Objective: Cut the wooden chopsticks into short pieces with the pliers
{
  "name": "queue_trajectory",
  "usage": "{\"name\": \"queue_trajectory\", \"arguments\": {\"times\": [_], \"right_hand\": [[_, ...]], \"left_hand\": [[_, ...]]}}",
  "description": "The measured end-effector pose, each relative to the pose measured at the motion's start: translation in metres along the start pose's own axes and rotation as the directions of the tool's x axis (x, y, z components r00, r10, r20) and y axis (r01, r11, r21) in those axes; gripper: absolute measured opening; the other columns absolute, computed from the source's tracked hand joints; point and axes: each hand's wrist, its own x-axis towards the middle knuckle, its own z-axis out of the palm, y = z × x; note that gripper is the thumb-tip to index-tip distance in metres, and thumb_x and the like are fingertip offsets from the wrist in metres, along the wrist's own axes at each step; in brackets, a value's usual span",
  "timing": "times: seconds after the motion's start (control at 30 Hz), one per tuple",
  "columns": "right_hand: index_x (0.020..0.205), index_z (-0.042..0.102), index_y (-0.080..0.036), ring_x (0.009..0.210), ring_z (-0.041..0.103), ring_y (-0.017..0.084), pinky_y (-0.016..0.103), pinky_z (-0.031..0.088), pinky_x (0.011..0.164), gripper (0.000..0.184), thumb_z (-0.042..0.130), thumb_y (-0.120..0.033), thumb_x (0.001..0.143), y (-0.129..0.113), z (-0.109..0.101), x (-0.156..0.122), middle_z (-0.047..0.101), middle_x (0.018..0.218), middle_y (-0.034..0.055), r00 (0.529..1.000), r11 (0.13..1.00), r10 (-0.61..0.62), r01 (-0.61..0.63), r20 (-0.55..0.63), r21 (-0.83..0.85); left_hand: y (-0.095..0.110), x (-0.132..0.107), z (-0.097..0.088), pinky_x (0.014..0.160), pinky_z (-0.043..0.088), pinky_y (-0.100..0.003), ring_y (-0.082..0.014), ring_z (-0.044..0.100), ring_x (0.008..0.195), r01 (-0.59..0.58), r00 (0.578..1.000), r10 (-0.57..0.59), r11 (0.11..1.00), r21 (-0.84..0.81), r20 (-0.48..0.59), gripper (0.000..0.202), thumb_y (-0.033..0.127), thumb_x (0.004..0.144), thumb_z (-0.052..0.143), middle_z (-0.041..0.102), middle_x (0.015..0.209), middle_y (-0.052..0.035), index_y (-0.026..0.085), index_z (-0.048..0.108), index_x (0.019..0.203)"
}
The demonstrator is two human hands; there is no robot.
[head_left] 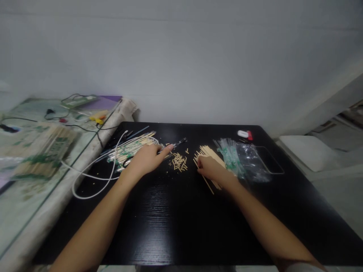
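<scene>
My left hand (pixel 147 158) is closed over a pair of scissors, whose black handle loop (pixel 127 161) shows beside the wrist; most of the tool is hidden under the hand. Behind it lie plastic-wrapped chopsticks (pixel 123 153) with green print. Short cut wooden pieces (pixel 179 162) are scattered between my hands. My right hand (pixel 211 168) rests with curled fingers on a pile of bare wooden chopsticks (pixel 208 151), gripping at their left side. One loose stick slants out toward me below the fingers. A narrow shiny dark item (pixel 180 142) lies past my left thumb.
Empty green-printed wrappers (pixel 231 155), a clear plastic bag (pixel 252 162) and a phone-like dark slab (pixel 269 160) lie right. A white-and-red item (pixel 244 134) sits behind. A white cable (pixel 93 196) loops left. The glass-topped table (pixel 31 211) holds more wrapped chopsticks (pixel 48 151).
</scene>
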Motion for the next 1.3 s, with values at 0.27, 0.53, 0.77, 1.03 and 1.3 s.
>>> {"name": "queue_trajectory", "arguments": {"times": [0.27, 0.53, 0.77, 1.03, 1.3], "right_hand": [[0.093, 0.067, -0.015, 0.087, 0.067, 0.023, 0.028, 0.035, 0.064, 0.008, 0.073, -0.014, 0.087, 0.006, 0.003, 0.006, 0.073, 0.095, 0.0111, 0.997, 0.995, 0.077, -0.079, -0.030, -0.067], [0.093, 0.069, -0.015, 0.089, 0.068, 0.025, 0.029, 0.037, 0.066, 0.007, 0.073, -0.017, 0.089, 0.003, 0.000, 0.002, 0.074, 0.097, 0.0120, 0.996, 0.992, 0.088, -0.090, -0.030, -0.092], [0.091, 0.068, -0.017, 0.088, 0.069, 0.025, 0.029, 0.039, 0.066, 0.009, 0.076, -0.020, 0.087, 0.005, 0.000, 0.003, 0.074, 0.095, 0.0114, 0.996, 0.992, 0.086, -0.088, -0.034, -0.089], [0.113, 0.065, -0.013, 0.101, 0.069, 0.028, 0.032, 0.045, 0.082, 0.025, 0.069, -0.027, 0.092, 0.017, -0.014, 0.001, 0.074, 0.107, 0.0148, 0.978, 0.992, 0.109, -0.117, -0.177, -0.036], [0.136, 0.055, -0.006, 0.128, 0.057, 0.037, 0.043, 0.043, 0.106, 0.061, 0.073, -0.041, 0.090, 0.036, -0.001, -0.010, 0.063, 0.133, 0.0241, 0.959, 0.993, 0.119, -0.110, -0.255, 0.050]], "left_hand": [[0.001, -0.001, 0.001, 0.074, 0.045, -0.038, -0.0283, 0.067, 0.078, 0.035, 0.999, -0.035, 0.999, -0.003, 0.036, 0.079, 0.082, 0.093, 0.025, 0.074, 0.081, -0.0109, 0.021, 0.076, 0.084], [-0.003, 0.000, 0.006, 0.072, 0.046, -0.036, -0.0278, 0.067, 0.076, -0.005, 0.999, 0.005, 1.000, 0.005, 0.046, 0.079, 0.081, 0.093, 0.026, 0.073, 0.076, -0.0121, 0.020, 0.072, 0.075], [-0.001, -0.001, 0.012, 0.069, 0.045, -0.036, -0.0275, 0.067, 0.072, -0.009, 0.997, 0.008, 1.000, 0.015, 0.082, 0.078, 0.081, 0.092, 0.027, 0.072, 0.072, -0.0123, 0.020, 0.070, 0.072], [0.001, -0.014, 0.013, 0.061, 0.041, -0.033, -0.0255, 0.064, 0.063, -0.077, 0.908, 0.036, 0.994, 0.083, 0.417, 0.081, 0.088, 0.086, 0.029, 0.073, 0.073, -0.0108, 0.021, 0.071, 0.069], [0.001, -0.036, 0.035, 0.064, 0.044, -0.035, -0.0293, 0.070, 0.074, -0.204, 0.891, 0.162, 0.977, 0.056, 0.425, 0.071, 0.082, 0.089, 0.039, 0.075, 0.086, -0.0127, 0.019, 0.073, 0.092]]}}
